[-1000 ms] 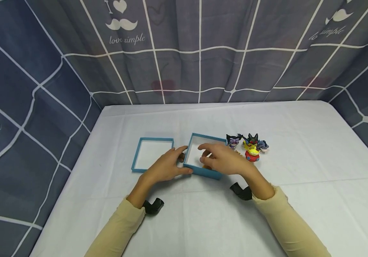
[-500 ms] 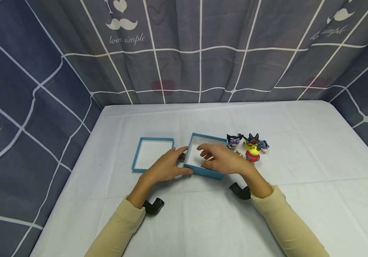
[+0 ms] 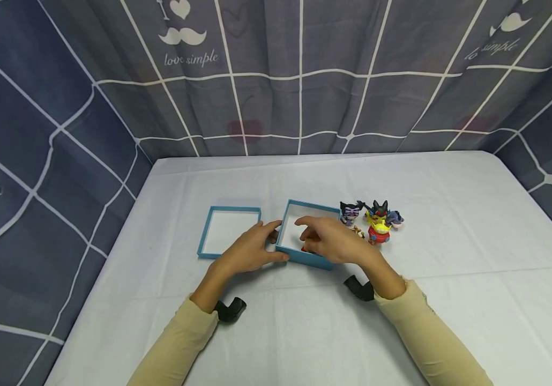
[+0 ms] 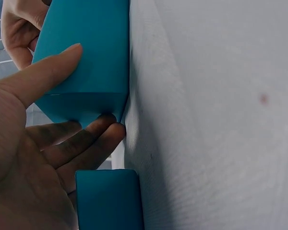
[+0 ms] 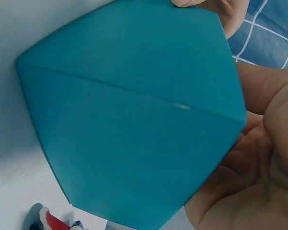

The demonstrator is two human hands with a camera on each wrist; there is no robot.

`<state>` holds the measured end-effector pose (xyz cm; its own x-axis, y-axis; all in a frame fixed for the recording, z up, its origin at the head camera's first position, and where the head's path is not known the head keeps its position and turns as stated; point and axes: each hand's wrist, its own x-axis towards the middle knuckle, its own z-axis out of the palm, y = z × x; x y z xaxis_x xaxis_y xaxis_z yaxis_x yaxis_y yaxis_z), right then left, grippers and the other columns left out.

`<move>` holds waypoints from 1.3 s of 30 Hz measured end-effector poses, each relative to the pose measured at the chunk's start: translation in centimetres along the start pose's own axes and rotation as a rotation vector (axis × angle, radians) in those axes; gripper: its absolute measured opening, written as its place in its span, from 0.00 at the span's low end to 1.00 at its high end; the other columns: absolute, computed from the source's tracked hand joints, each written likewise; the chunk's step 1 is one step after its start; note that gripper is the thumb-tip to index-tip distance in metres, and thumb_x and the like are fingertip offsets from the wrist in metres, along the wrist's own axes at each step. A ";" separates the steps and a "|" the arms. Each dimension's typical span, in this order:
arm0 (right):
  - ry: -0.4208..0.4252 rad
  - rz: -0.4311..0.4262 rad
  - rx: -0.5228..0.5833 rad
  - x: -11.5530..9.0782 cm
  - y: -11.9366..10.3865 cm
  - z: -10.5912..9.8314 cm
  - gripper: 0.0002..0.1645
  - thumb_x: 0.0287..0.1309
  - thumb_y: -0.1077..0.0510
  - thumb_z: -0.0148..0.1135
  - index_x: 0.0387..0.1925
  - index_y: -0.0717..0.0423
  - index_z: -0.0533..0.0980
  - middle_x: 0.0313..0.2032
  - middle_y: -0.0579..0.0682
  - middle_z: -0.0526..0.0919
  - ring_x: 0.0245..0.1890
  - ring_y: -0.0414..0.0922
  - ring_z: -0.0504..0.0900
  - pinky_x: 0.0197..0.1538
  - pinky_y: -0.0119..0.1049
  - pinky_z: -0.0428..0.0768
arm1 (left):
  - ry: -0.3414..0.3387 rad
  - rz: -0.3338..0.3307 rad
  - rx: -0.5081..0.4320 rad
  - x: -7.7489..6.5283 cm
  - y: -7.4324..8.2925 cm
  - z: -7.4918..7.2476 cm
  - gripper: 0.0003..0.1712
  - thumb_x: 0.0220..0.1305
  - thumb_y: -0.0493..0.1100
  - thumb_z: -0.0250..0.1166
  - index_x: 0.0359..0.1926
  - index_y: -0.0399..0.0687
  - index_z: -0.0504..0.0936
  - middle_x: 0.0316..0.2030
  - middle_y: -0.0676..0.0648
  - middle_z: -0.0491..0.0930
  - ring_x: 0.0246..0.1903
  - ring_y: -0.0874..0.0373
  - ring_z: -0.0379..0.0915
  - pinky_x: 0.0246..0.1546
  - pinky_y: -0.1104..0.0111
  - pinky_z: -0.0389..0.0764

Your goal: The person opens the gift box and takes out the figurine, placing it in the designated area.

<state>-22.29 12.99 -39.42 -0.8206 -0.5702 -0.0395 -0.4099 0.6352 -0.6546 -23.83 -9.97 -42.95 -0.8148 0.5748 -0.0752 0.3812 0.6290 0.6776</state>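
My left hand (image 3: 252, 249) steadies the teal open box (image 3: 305, 258) at its near left corner. In the left wrist view its thumb (image 4: 62, 64) presses one wall, with the fingertips against the adjoining side. My right hand (image 3: 336, 239) reaches over the near wall into the white interior, index finger stretched out and the other fingers bent. A small red piece (image 3: 304, 249) shows beside its thumb; whether the fingers hold it, I cannot tell. The box wall hides the fingertips in the right wrist view.
A shallow teal lid (image 3: 228, 230) with a white inside lies left of the box. Right of the box stand several small toy figures, including a black and purple one (image 3: 350, 213), a red and yellow one (image 3: 379, 232) and a tiny gold one (image 3: 357, 231).
My right hand's fingers spread slightly inside the box, then bent again. An orange-yellow bit showed under them earlier; a red one shows now. Left hand, box and lid stay put.
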 end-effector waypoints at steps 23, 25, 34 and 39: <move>0.079 -0.039 0.108 -0.5 0.8 0.3 0.33 0.63 0.64 0.63 0.67 0.65 0.66 0.46 0.57 0.86 0.47 0.47 0.84 0.50 0.46 0.80 | -0.005 0.004 0.001 0.0 0.1 -0.1 0.46 0.57 0.48 0.75 0.70 0.35 0.64 0.48 0.46 0.82 0.54 0.54 0.75 0.72 0.61 0.43; 0.094 -0.049 0.143 -0.5 0.9 0.4 0.31 0.63 0.64 0.64 0.66 0.66 0.66 0.46 0.57 0.85 0.46 0.46 0.85 0.49 0.46 0.81 | -0.003 0.004 0.002 0.0 0.1 -0.1 0.46 0.57 0.48 0.75 0.70 0.35 0.65 0.48 0.46 0.82 0.54 0.54 0.75 0.72 0.61 0.43; 0.139 -0.065 0.202 -0.8 1.3 0.7 0.31 0.64 0.62 0.64 0.66 0.65 0.68 0.47 0.57 0.85 0.46 0.44 0.85 0.46 0.40 0.82 | 0.003 -0.010 0.004 0.0 0.2 0.0 0.46 0.56 0.48 0.75 0.70 0.35 0.65 0.48 0.46 0.82 0.55 0.53 0.74 0.72 0.60 0.44; 0.179 -0.091 0.212 -1.2 1.5 0.9 0.22 0.63 0.62 0.64 0.57 0.68 0.77 0.46 0.56 0.85 0.45 0.46 0.85 0.45 0.39 0.83 | 0.005 -0.020 0.009 0.0 0.1 0.1 0.47 0.56 0.49 0.76 0.70 0.35 0.65 0.49 0.45 0.82 0.56 0.53 0.74 0.72 0.59 0.44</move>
<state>-21.59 14.16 -41.02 -0.8494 -0.5064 0.1483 -0.4079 0.4519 -0.7934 -23.74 -9.83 -42.94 -0.8245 0.5595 -0.0843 0.3691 0.6448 0.6693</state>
